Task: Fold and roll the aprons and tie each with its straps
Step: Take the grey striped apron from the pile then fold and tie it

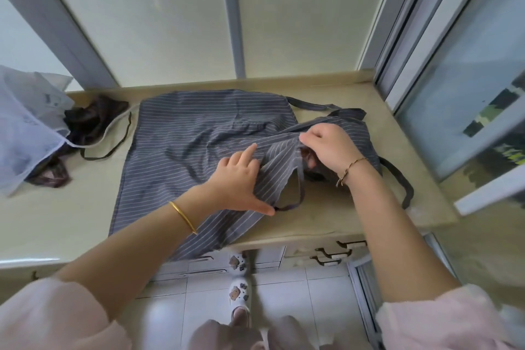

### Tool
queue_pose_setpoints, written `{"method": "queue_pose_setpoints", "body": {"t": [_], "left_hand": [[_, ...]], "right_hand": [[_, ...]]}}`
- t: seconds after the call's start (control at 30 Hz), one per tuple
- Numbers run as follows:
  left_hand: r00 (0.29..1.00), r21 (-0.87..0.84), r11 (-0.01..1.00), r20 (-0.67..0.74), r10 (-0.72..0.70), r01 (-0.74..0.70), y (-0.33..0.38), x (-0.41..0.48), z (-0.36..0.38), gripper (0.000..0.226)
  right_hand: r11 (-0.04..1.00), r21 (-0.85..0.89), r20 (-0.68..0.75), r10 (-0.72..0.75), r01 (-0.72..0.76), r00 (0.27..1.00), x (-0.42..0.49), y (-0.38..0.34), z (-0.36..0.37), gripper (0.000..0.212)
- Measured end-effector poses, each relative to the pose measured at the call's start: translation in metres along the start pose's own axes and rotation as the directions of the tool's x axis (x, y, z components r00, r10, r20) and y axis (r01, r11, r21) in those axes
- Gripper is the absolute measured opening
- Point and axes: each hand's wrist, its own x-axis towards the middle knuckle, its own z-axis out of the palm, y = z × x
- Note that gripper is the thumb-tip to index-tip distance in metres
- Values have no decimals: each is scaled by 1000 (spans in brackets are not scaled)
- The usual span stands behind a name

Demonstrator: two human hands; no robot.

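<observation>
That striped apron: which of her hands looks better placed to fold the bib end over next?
Probably the right hand: it already pinches the striped apron at the bib end. The left hand lies flat, pinning cloth.

Grey apron [184, 139] with thin white pinstripes, its straps [397, 176] a plainer dark grey. Beige countertop [56, 216] underneath. Far left, dark brown bundle of cloth [93, 119] with a blackish cord [113, 148], beside a pale bluish-white translucent bag [25, 128]. Gold bangle [183, 217] on one wrist, thin gold-brown bracelet [350, 169] on the other. Pale pink sleeves [54, 318]. White clogs [238, 293] with brown charms, on white floor tiles [312, 301].
</observation>
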Motion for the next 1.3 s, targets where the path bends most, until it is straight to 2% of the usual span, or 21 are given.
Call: {"method": "queue_pose_setpoints", "body": {"t": [0.1,0.17,0.23,0.3,0.37,0.43,0.5,0.57,0.63,0.67,0.77,0.87,0.93,1.0,1.07,1.1,1.13,1.17,1.2,1.23,1.3], "left_hand": [[969,-56,994,-224,-103,92,13,-8,9,87],[900,-46,994,-422,-110,100,15,-12,11,72],[809,-85,994,-579,-100,62,15,-15,12,69],[772,-154,988,-628,-97,-1,23,-20,10,74],[775,-187,982,-625,-95,-30,36,-20,8,77],[770,-191,981,-629,-109,-17,44,-18,8,68],[760,-208,978,-631,-157,30,44,-16,6,55],[773,-211,974,-604,-192,76,40,-17,-1,42],[809,-281,946,-511,-289,161,32,-21,-6,34],[819,-312,926,-460,-345,215,26,-22,-7,33],[828,-318,870,-305,-470,376,-1,-31,-5,33],[793,-279,817,-224,-566,504,-35,-40,0,31],[766,-261,795,-227,-601,547,-57,-47,0,28],[722,-249,781,-299,-624,572,-78,-51,-4,26],[685,-273,783,-379,-622,559,-100,-50,-13,24],[713,-269,802,-366,-598,534,-109,-48,-16,24],[791,-220,841,-285,-541,495,-116,-45,-21,25],[874,-153,878,-113,-472,454,-120,-42,-22,26],[897,-90,894,116,-427,438,-123,-39,-23,28],[839,-29,891,353,-415,453,-122,-39,-21,32],[584,58,877,725,-365,476,-126,-39,-11,42]], "right_hand": [[998,59,-68,3,1,998,1,0,4,26],[977,213,-85,40,-21,996,-1,0,3,14],[951,309,-59,46,-25,997,-3,1,0,24],[953,303,-28,-20,28,999,-7,2,-1,39],[965,243,-33,-98,103,995,-10,1,-1,50],[978,133,-38,-156,159,987,-12,-1,1,56],[984,5,-52,-178,179,983,-13,-1,0,52],[979,-104,-74,-184,176,980,-13,3,0,34],[964,-215,-79,-177,157,981,-14,5,0,15],[950,-275,-84,-174,145,981,-13,5,-1,14],[907,-411,-144,-165,93,976,-11,8,1,24],[918,-393,-162,-133,59,978,0,16,6,30],[963,-262,-161,-108,63,981,6,20,10,27],[987,-145,-219,-99,68,971,8,22,13,23],[991,-116,-259,-101,73,960,11,21,15,22],[992,-107,-216,-86,64,973,12,19,15,21],[992,-123,-104,-47,34,993,15,17,13,20],[982,-189,71,12,2,997,16,15,10,20],[957,-289,261,103,-24,960,20,12,7,20],[923,-380,421,227,-57,878,20,12,4,20],[870,-474,591,429,-137,683,20,12,-4,19]]}}
